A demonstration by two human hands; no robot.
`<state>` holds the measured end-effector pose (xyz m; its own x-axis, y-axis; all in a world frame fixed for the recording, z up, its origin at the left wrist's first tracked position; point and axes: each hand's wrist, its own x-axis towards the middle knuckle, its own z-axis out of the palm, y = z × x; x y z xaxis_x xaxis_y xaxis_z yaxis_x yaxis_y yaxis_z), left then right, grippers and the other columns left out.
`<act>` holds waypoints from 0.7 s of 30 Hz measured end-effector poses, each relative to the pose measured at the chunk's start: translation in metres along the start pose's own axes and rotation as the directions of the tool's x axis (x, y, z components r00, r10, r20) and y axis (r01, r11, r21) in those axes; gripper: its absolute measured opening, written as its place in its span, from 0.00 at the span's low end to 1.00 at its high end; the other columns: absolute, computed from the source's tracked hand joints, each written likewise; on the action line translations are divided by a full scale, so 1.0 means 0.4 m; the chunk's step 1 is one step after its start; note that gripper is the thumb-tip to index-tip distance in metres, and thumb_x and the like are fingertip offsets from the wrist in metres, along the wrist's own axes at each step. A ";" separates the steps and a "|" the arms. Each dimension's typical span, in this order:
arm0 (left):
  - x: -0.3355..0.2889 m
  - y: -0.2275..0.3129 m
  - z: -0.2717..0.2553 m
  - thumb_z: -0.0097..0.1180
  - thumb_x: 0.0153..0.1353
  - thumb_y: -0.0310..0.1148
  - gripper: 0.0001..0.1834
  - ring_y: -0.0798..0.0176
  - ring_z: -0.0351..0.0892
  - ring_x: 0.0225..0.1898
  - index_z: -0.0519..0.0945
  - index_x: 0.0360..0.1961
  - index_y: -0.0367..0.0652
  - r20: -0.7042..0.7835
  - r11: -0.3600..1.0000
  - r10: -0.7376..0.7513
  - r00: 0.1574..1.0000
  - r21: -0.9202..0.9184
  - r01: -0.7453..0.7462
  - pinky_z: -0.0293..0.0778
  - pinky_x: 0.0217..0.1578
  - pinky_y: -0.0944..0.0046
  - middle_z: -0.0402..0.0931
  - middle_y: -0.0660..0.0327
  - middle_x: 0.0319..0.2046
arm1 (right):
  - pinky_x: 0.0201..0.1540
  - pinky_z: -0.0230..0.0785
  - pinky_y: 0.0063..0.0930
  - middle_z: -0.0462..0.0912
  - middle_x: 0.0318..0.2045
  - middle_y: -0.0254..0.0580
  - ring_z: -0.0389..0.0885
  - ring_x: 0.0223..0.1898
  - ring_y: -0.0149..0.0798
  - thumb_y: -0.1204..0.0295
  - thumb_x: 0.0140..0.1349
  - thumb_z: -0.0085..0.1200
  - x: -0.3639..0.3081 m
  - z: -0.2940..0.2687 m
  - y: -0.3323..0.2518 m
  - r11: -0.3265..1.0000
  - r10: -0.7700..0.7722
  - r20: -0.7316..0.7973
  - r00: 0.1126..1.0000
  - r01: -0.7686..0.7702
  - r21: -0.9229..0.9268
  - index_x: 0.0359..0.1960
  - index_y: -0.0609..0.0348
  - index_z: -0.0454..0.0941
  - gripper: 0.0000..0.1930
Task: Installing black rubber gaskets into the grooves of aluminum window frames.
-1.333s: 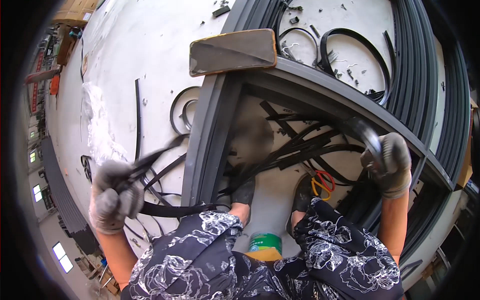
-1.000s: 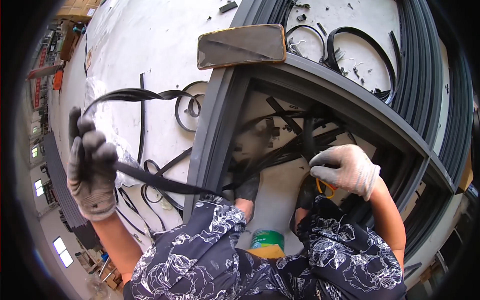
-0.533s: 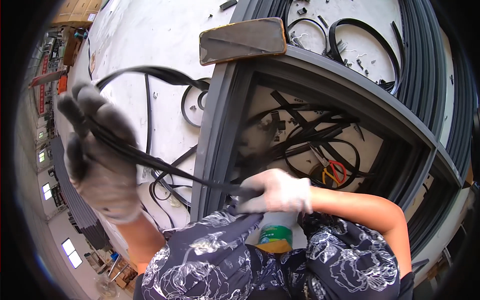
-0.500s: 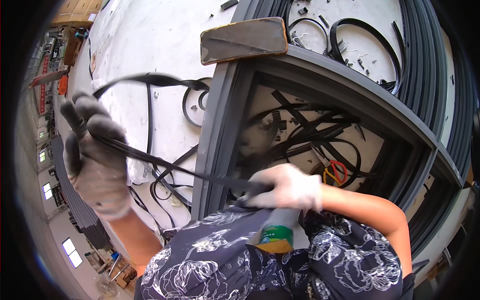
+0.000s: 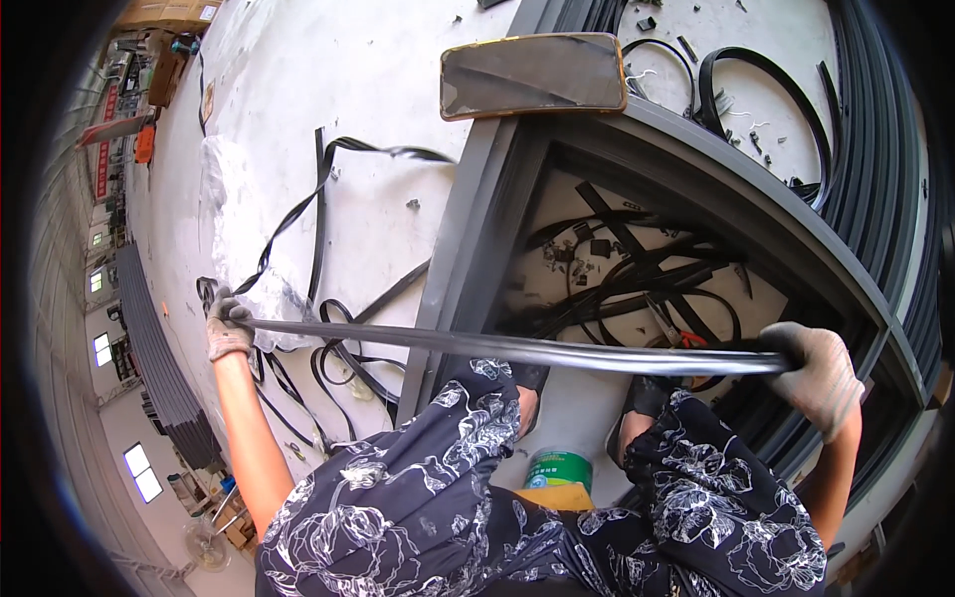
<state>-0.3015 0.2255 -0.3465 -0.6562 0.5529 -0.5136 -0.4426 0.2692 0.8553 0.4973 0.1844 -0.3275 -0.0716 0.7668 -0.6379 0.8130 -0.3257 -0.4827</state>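
A black rubber strip point(image 5: 517, 346) is stretched nearly straight across my lap between both gloved hands. At the left, my left hand point(image 5: 230, 323) is closed round it, and the strip's loose end twists up and away over the floor. My right hand point(image 5: 818, 376) grips the other part at the right, fingers wrapped round it. The strip passes above the lower side of a dark grey metal frame point(image 5: 468, 229). Inside the frame lie tangled black strips point(image 5: 637, 274) and pliers with red handles point(image 5: 681, 333), partly hidden by the taut strip.
A phone point(image 5: 533, 77) lies on the frame's corner. Grey profiles point(image 5: 875, 129) are stacked at the right. A green tub point(image 5: 559, 468) stands between my legs. More strips point(image 5: 323, 368) and clear plastic film point(image 5: 234, 209) lie on the floor at the left.
My right hand has swung from the middle out to the far right, drawing the strip taut. My left hand has lowered and moved farther away from my body's middle.
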 end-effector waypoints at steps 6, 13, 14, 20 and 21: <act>0.008 0.067 -0.186 0.55 0.54 0.28 0.11 0.66 0.74 0.26 0.81 0.39 0.50 -0.487 0.712 0.611 0.623 0.683 -0.164 0.71 0.27 0.66 0.77 0.64 0.29 | 0.42 0.74 0.34 0.82 0.32 0.53 0.82 0.37 0.50 0.79 0.46 0.58 0.021 0.036 0.055 0.988 0.000 -0.227 0.974 -0.036 -0.153 0.41 0.61 0.80 0.17; 0.114 0.179 -0.452 0.51 0.54 0.43 0.16 0.66 0.76 0.34 0.82 0.34 0.44 -0.462 0.126 0.648 0.606 0.849 0.513 0.75 0.34 0.60 0.77 0.56 0.32 | 0.43 0.72 0.35 0.81 0.34 0.50 0.81 0.37 0.50 0.83 0.42 0.54 0.002 0.014 0.122 0.975 -0.202 -0.332 0.922 0.157 -0.157 0.42 0.59 0.79 0.20; 0.128 0.093 -0.396 0.51 0.54 0.44 0.18 0.61 0.78 0.34 0.82 0.35 0.40 -0.476 -0.009 0.435 0.764 0.846 0.533 0.75 0.35 0.61 0.78 0.53 0.32 | 0.41 0.73 0.33 0.81 0.32 0.49 0.81 0.34 0.47 0.82 0.43 0.55 0.007 0.020 0.080 0.992 -0.127 -0.243 0.962 0.125 -0.022 0.41 0.59 0.79 0.19; -0.390 -0.162 0.405 0.52 0.62 0.44 0.19 0.65 0.79 0.22 0.79 0.32 0.35 0.198 0.039 -0.270 0.942 0.980 -0.194 0.73 0.24 0.65 0.77 0.59 0.19 | 0.32 0.74 0.29 0.81 0.23 0.41 0.82 0.26 0.39 0.67 0.53 0.55 0.079 0.094 -0.106 0.998 -0.042 0.385 0.922 0.022 0.054 0.40 0.50 0.81 0.12; -0.489 -0.215 0.515 0.53 0.62 0.47 0.22 0.65 0.80 0.24 0.81 0.32 0.35 0.389 0.190 -0.487 0.782 0.921 -0.340 0.74 0.27 0.65 0.79 0.59 0.21 | 0.33 0.74 0.29 0.81 0.23 0.41 0.83 0.27 0.39 0.64 0.55 0.54 0.086 0.108 -0.107 0.999 -0.003 0.477 0.879 0.027 -0.042 0.40 0.48 0.81 0.12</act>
<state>-0.0092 0.2568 -0.3056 -0.0597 0.6076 -0.7920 0.7019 0.5897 0.3995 0.4348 0.2009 -0.3549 -0.3411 0.4114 -0.8452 0.8345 -0.2814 -0.4737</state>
